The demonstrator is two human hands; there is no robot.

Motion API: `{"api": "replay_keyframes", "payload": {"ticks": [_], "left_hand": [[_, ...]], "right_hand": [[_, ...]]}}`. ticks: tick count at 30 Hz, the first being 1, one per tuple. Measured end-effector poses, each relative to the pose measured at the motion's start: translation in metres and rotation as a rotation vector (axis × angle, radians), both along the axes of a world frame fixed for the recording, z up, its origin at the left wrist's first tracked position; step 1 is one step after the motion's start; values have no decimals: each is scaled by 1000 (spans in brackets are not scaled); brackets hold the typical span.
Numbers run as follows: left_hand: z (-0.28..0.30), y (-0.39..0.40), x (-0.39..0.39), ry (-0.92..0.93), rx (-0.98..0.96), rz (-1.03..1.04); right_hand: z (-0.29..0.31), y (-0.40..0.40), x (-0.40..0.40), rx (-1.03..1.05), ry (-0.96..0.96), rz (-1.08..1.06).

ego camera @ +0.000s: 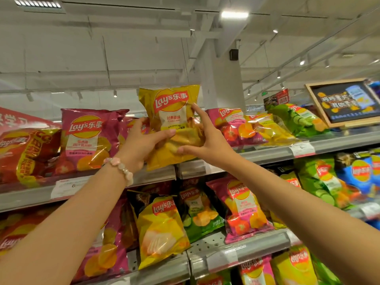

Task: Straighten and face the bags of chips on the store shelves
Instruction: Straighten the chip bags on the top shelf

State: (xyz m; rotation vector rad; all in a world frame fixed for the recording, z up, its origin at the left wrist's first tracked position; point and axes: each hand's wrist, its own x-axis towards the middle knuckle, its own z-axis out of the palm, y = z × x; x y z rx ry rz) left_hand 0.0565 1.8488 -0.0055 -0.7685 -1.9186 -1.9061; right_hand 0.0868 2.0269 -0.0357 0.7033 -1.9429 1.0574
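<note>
Holding: I grip the yellow chip bag upright over the top shelf edge.
Left hand: fingers curled round its lower left side.
Right hand: thumb and fingers spread, pinching its right side.
Left neighbour: pink bag standing just beside.

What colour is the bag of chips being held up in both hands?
Yellow, with a red and yellow logo; the chip bag shows best in the head view.
</note>
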Motion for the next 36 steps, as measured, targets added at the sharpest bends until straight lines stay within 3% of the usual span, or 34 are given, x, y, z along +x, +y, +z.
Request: {"api": "replay_keyframes", "payload": {"ticks": [4, 8, 11, 17, 25, 36], "left_hand": [[2, 12, -3, -14, 60, 18], [-1, 23, -2, 22, 99, 21], [-3, 30, 4, 26, 97, 65], [-7, 42, 15, 46, 85, 161], [-16, 39, 31, 56, 87, 241], [-21, 18, 42, 49, 104, 263]], "right_hand": [[13, 36, 0, 11, -46, -21], [32, 88, -16, 33, 132, -439], [44, 118, -32, 136, 30, -692], [47, 137, -53, 135, -249, -638], [41, 139, -57, 237, -373, -563], [24, 124, -60, 64, -209, -635]]}}
